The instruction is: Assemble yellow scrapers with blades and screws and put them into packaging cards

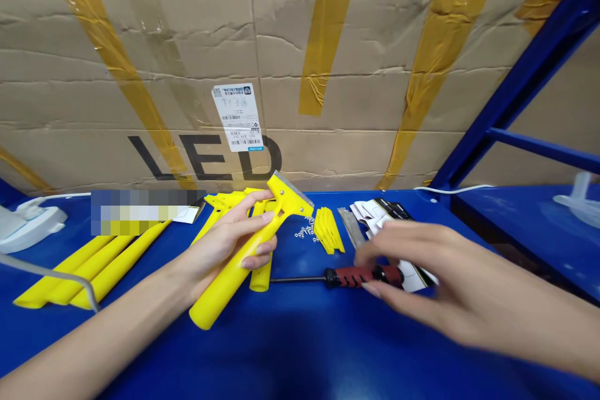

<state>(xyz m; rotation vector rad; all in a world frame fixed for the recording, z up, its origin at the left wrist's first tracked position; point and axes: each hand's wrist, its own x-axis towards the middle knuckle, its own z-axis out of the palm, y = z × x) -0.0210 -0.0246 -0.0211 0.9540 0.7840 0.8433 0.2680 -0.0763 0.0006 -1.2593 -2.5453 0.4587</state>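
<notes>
My left hand (239, 231) is wrapped round the handle of a yellow scraper (220, 290), which is tilted with its head up and to the right. Two screws show on the head, and a metal blade edge runs along its far side. My right hand (422, 275), slightly blurred, hovers at a screwdriver (354, 276) with a red and black handle. Thumb and fingers are apart on either side of that handle. The screwdriver lies flat on the blue surface, its shaft pointing left. Behind the held scraper lies another yellow scraper (260, 278), partly hidden.
Small screws (307, 231) lie loose beside a stack of yellow plastic pieces (328, 231). Metal blades (351, 228) and printed packets (375, 209) are at the right. Several yellow handles (117, 269) lie left, crossed by a grey cable (51, 272). A taped cardboard box (281, 44) stands behind.
</notes>
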